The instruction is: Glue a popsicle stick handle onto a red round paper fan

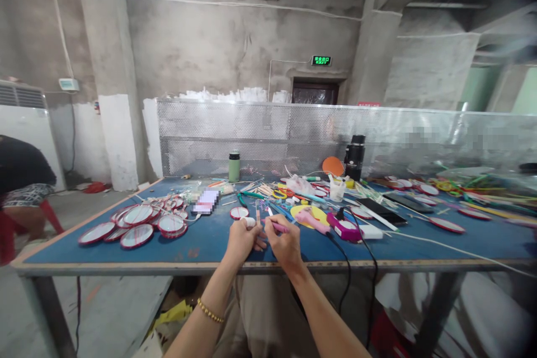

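Note:
Just over the table's front edge, my left hand (pixel 242 241) is closed round a narrow flat stick (pixel 258 211) that stands up from the fingers. A small white piece (pixel 250 222) shows at its thumb; whether it is a wrapping or a held thing, I cannot tell. Close beside it, my right hand (pixel 284 239) pinches a pink pen-like tool (pixel 279 227). A small white tip (pixel 269 212) rises by its fingers. Just beyond the hands lies a round red-rimmed disc (pixel 239 212). To the right, a pink glue gun (pixel 311 218) rests on a yellow disc (pixel 322 213).
A pile of red-rimmed discs (pixel 137 235) lies left, near a phone (pixel 206 201). A purple power strip (pixel 344 227) with trailing cables sits right. A green bottle (pixel 234 166) and black flask (pixel 355 158) stand before the perforated metal screen (pixel 251 140). A person (pixel 25 179) sits far left.

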A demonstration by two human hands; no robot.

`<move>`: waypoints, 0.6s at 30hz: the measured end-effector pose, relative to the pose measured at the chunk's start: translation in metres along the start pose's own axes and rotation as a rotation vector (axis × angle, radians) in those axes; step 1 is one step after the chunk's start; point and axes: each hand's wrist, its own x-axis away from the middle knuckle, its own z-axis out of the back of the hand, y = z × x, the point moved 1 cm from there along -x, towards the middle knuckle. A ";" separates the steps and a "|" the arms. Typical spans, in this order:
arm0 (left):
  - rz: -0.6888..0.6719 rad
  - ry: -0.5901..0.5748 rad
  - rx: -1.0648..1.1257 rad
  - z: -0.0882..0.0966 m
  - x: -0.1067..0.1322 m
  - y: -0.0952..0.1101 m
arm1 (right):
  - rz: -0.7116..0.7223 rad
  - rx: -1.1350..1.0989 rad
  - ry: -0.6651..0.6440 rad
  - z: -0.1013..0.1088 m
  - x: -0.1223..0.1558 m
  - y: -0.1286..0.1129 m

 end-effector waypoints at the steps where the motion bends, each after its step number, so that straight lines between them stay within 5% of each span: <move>1: 0.002 -0.001 -0.001 0.000 0.000 0.000 | 0.000 0.000 0.003 0.000 0.000 0.000; 18: 0.028 0.005 -0.008 0.000 -0.001 -0.001 | 0.009 -0.022 -0.004 0.001 -0.001 -0.004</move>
